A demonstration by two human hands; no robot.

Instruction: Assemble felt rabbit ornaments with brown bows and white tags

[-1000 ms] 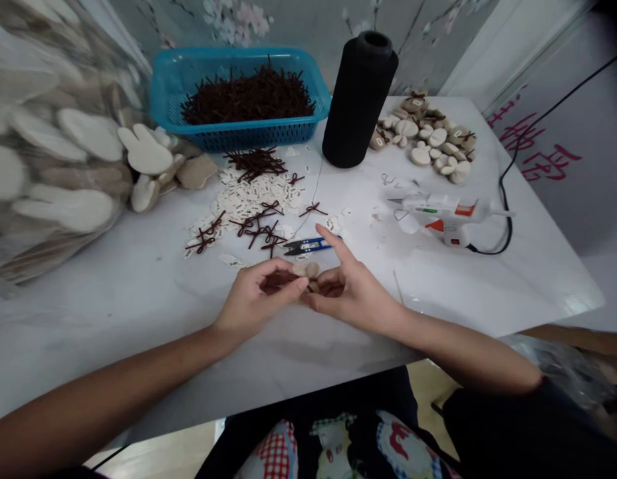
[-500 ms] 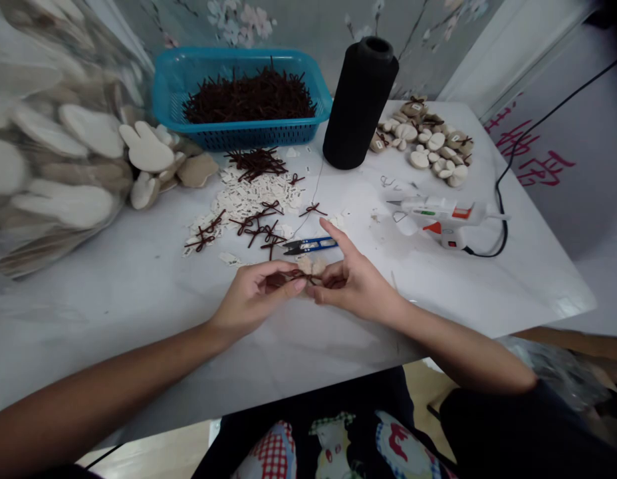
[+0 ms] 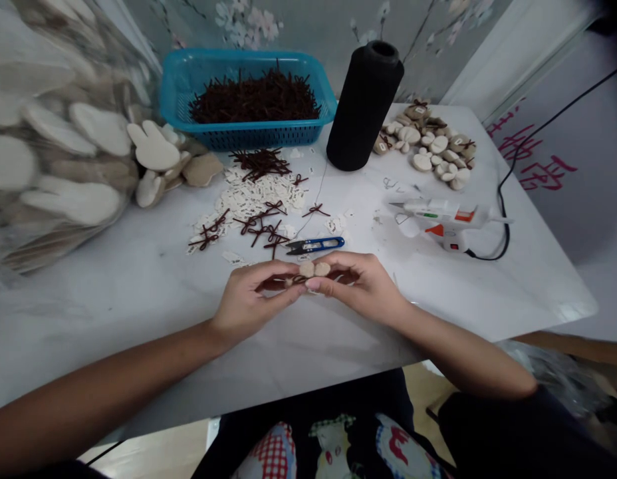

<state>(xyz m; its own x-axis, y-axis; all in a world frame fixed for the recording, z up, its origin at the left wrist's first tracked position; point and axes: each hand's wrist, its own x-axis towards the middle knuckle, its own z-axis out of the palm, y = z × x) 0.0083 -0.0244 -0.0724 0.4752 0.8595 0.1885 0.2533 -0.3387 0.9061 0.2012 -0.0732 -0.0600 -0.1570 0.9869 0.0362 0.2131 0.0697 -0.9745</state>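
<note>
Between my two hands is a small beige plush piece (image 3: 314,269) with two round ears, and a dark brown bow (image 3: 299,279) lies against its front. My left hand (image 3: 258,289) pinches its left side, thumb below and fingers behind. From the right, my right hand (image 3: 361,286) grips the other side, its thumb pressed near the bow. Fingers hide much of the piece. Just beyond the hands lie blue thread snips (image 3: 316,245). Several loose brown bows (image 3: 258,229) rest by a heap of small white labels (image 3: 261,193).
Behind stand a blue basket (image 3: 248,136) of brown bows and a black thread cone (image 3: 363,106). At right lie a white glue gun (image 3: 443,216) with its cord and a pile of small plush pieces (image 3: 438,146). A plastic bag of bunny-shaped pieces (image 3: 64,159) fills the left.
My right index finger, raised before, has come down onto the plush piece. The piece's ears now show more clearly above my fingers. The view has shifted slightly.
</note>
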